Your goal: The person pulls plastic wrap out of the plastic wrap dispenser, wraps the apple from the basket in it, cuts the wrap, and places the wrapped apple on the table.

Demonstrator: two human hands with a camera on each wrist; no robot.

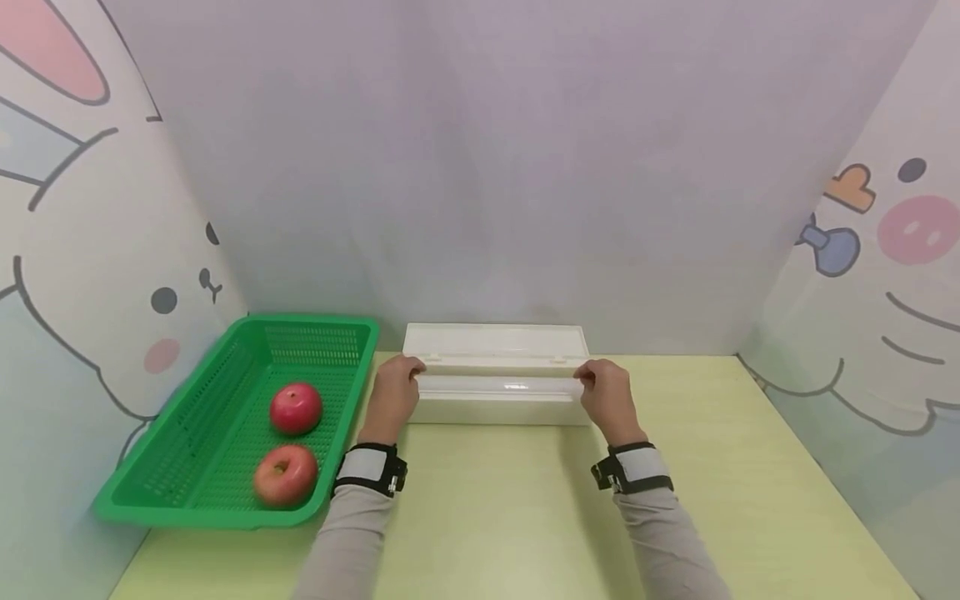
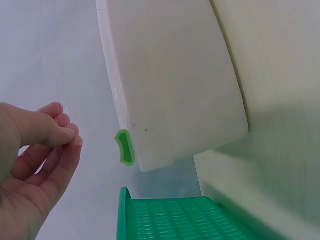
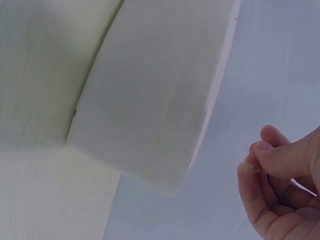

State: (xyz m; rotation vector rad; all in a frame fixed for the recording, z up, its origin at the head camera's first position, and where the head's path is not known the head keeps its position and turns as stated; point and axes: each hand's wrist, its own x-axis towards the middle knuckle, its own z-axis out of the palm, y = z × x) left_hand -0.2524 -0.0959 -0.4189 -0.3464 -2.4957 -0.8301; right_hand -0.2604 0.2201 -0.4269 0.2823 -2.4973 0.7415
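Observation:
A long white cling film dispenser (image 1: 498, 412) lies across the table near the back wall with its lid (image 1: 495, 340) raised. Clear cling film (image 1: 498, 384) shows as a shiny band along its top, between the two hands. My left hand (image 1: 393, 398) is at the dispenser's left end, thumb and fingertips pinching the film's edge. At the opposite end, my right hand (image 1: 607, 402) pinches the film too; a clear scrap of it (image 3: 251, 168) shows at the fingertips in the right wrist view. A small green piece (image 2: 126, 147) sits at the dispenser's corner in the left wrist view.
A green plastic basket (image 1: 120, 505) stands on the left, close to my left forearm. Inside it are two red apples (image 1: 296, 408), one behind the other. Pale walls with cartoon animals enclose the light yellow table (image 1: 495, 508) on the back and sides.

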